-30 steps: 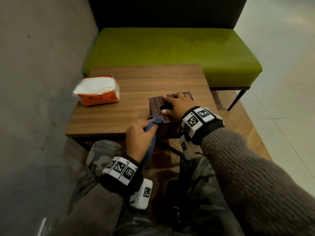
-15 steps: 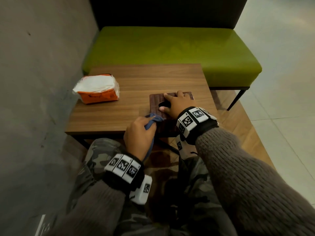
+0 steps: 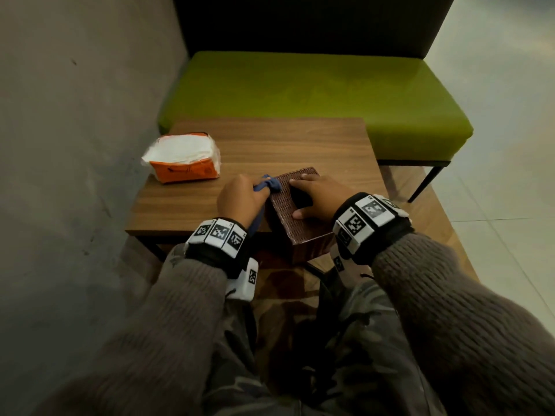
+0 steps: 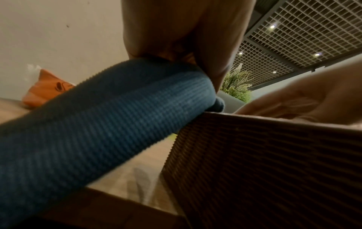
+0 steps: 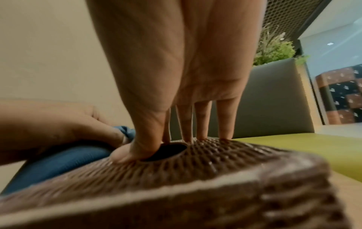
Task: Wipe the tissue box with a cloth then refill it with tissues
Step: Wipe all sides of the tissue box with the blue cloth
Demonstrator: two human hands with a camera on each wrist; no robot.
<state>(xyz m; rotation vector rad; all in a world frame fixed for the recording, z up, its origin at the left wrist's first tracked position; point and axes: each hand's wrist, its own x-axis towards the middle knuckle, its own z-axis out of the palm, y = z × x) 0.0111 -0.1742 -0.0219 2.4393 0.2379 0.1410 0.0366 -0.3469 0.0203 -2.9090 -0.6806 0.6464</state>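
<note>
Head view: one tissue box [image 3: 295, 211], one cloth [image 3: 268, 185].

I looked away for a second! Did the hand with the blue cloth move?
Yes. The left hand with the cloth slid away from the table's near edge, along the box's left side toward the bench.

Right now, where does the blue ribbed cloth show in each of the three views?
Head: blue ribbed cloth centre, bunched at the box's left edge, gripped by the left hand.
Left wrist: fills the left and centre.
Right wrist: lower left.
Shared landmark: brown woven tissue box.
</note>
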